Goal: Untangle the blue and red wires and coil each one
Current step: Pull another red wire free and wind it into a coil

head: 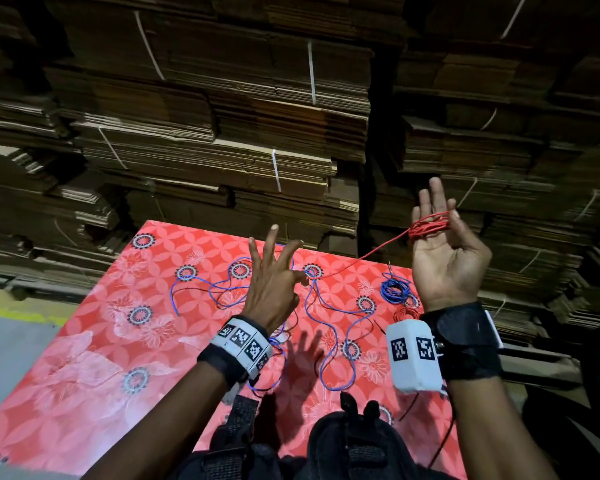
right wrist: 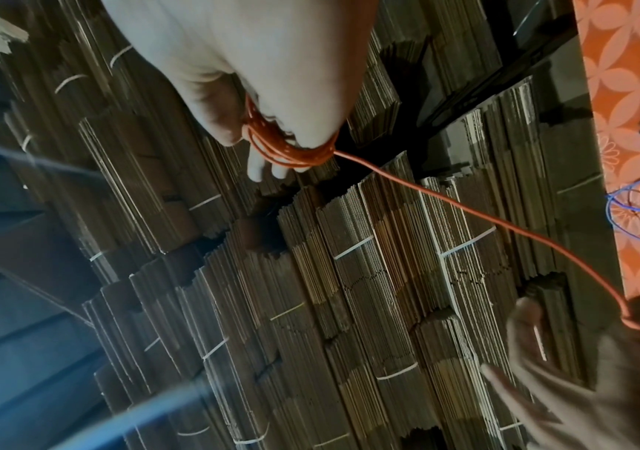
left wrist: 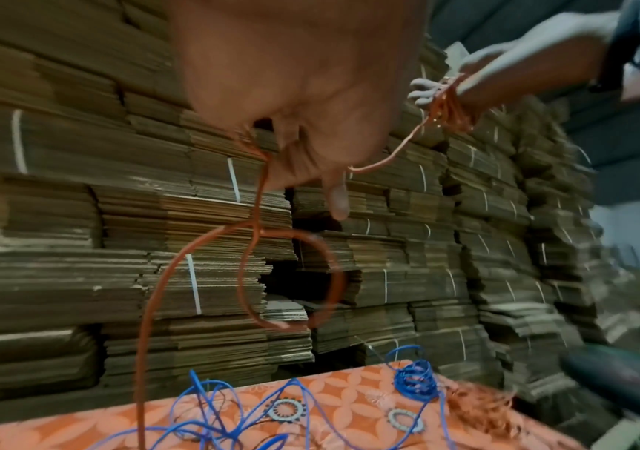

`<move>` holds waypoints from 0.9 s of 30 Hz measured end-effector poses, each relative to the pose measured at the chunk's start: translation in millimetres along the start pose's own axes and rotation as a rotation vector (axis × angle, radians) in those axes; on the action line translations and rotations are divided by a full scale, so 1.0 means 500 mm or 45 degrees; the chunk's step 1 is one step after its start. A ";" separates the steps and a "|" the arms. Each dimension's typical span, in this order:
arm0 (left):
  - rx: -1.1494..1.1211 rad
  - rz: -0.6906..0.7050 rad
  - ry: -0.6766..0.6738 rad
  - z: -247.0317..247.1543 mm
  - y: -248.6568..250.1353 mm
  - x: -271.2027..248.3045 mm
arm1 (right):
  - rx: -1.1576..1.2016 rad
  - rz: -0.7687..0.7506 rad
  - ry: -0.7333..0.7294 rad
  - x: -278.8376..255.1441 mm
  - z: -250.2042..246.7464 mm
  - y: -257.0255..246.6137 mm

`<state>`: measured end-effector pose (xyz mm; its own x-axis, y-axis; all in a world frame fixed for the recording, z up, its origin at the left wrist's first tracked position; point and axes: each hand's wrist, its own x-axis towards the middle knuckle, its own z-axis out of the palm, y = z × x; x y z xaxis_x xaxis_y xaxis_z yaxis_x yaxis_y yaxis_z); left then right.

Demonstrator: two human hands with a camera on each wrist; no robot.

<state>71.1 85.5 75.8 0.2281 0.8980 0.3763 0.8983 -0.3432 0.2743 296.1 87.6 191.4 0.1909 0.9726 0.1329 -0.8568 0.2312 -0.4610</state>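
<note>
My right hand (head: 440, 244) is raised palm up to the right of the table, and the red wire (head: 361, 256) is wound in several turns round its straight fingers, with the thumb against the turns. The same wire runs taut down and left to my left hand (head: 303, 277), which pinches it between thumb and forefinger, other fingers spread. In the left wrist view the red wire (left wrist: 148, 304) hangs from that pinch in a loop. The loose blue wire (left wrist: 210, 405) sprawls over the cloth, still looped over itself. A finished blue coil (head: 394, 291) lies at the right.
The table has a red floral cloth (head: 118, 341). A small red coil (head: 407, 311) lies beside the blue coil, partly behind my wrist camera. Thin black wires also lie there. Strapped stacks of flat cardboard (head: 222, 133) wall the far side. A black bag (head: 343, 445) sits at the near edge.
</note>
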 end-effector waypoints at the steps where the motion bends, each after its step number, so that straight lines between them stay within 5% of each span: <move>1: 0.025 0.003 -0.028 0.002 0.001 -0.001 | -0.010 0.001 0.010 0.000 -0.001 0.000; 8: -0.390 0.022 -0.250 0.019 -0.014 -0.001 | -0.088 0.014 0.034 -0.007 -0.003 0.013; 18: -0.533 -0.113 0.132 0.032 0.006 -0.004 | -0.210 -0.364 0.300 0.016 -0.015 0.007; 21: -0.579 -0.041 0.126 0.027 0.011 -0.006 | -0.575 -0.512 0.305 0.017 -0.019 0.019; 27: -0.700 0.012 0.192 0.024 0.027 -0.016 | -2.081 -0.369 -0.131 0.009 -0.088 0.049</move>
<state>85.7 77.2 65.6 0.1426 0.8588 0.4920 0.5595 -0.4800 0.6757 296.9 98.6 142.2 0.1563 0.9051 0.3954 0.5846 0.2379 -0.7756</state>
